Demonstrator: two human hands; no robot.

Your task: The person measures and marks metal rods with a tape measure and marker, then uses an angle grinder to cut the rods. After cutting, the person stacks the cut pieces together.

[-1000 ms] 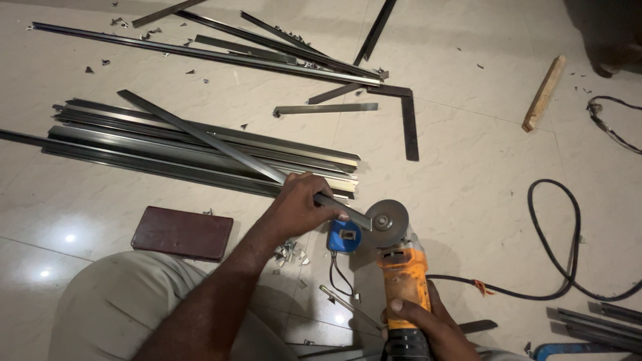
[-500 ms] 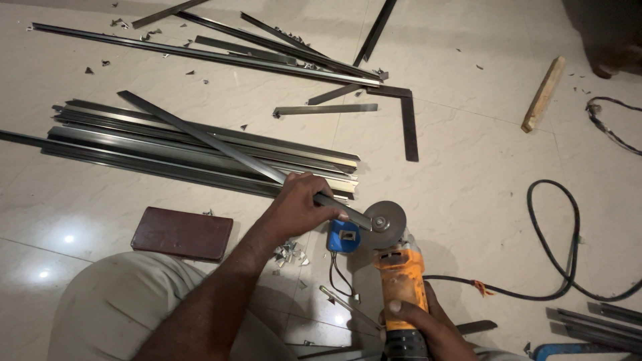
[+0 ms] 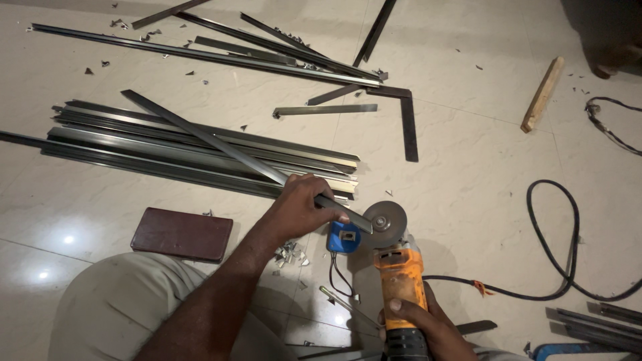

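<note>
- Tiled floor [image 3: 468, 167], pale and glossy, serves as the work surface; metal chips lie scattered on it.
- Strip stack [image 3: 200, 150]: long metal strips lie bundled side by side, left of centre. More loose strips [image 3: 267, 50] lie along the far edge, with a steel square [image 3: 406, 124] near them.
- Black cable [image 3: 555, 267] loops across the floor at right. A wood block [image 3: 542, 93] lies well apart, far right.
- Brown wallet-like case [image 3: 182, 234] lies flat, near the person's knee.
- Strip [image 3: 200, 134]: one long strip lies diagonally over the stack, its near end just beside the disc.
- Left hand [image 3: 301, 210]: fingers wrapped tight around the strip near its near end, pinning it in place.
- Grinder [image 3: 399, 281]: orange body, disc [image 3: 384, 219] at the front, touching or just off the strip end; contact cannot be confirmed.
- Right hand [image 3: 421, 324]: fingers closed around the grinder's rear grip.
- Blue block [image 3: 343, 237] sits under or just beside the strip end, near the disc.
- Step in hand, as judged: cutting or trimming the strip end with the disc.
- Next move calls for: a steady left-hand clamp, the disc kept square to the strip, fingers held clear of the disc, and the cable kept behind the tool.
</note>
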